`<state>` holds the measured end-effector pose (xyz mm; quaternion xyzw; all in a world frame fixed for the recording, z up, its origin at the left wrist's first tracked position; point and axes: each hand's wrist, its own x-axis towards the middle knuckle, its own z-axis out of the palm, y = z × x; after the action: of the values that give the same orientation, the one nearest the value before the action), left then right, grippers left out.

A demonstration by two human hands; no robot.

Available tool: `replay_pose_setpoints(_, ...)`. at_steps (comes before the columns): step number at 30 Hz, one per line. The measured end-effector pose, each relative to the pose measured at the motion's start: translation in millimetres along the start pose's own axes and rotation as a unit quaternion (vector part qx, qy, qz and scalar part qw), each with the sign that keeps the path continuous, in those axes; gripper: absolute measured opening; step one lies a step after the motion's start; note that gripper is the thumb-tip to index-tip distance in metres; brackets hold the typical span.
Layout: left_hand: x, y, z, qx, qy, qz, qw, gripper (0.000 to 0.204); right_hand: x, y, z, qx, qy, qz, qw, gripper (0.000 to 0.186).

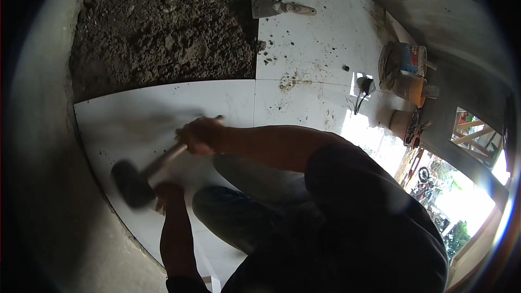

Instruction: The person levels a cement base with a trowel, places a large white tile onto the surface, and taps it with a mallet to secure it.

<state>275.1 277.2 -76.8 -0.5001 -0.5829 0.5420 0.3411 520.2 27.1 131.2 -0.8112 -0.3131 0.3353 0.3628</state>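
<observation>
My right hand (202, 134) is closed around the wooden handle of a rubber mallet (132, 184). The mallet's dark head, smeared by motion, is at the left over a large white floor tile (228, 103). Just right of that head is my left hand (168, 192), low over the same tile. Its few visible fingers point outward and look apart, with nothing seen in them; the rest are hidden. My bent knees (230, 211) are on the tiled floor between my arms.
Rough dark mortar (168, 32) fills the untiled area beyond the tile. A scraper (282, 8) lies on the tiles at the mortar's edge. A grey wall (43, 146) borders the left side. Several buckets (410, 89) stand at the right, near a small dark object with a cord (364, 87).
</observation>
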Motion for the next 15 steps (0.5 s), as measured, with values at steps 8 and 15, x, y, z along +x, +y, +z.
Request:
replay_pose_setpoints(8,-3,13,7,0.002,0.027,-0.005,1.000,0.043,-8,18,-6,-0.031,-0.069,0.166,0.983,0.018)
replay_pose_setpoints(15,26,28,24,-0.064,-0.002,-0.044,0.997,0.049,-12,6,-23,0.014,-0.113,0.216,0.970,0.019)
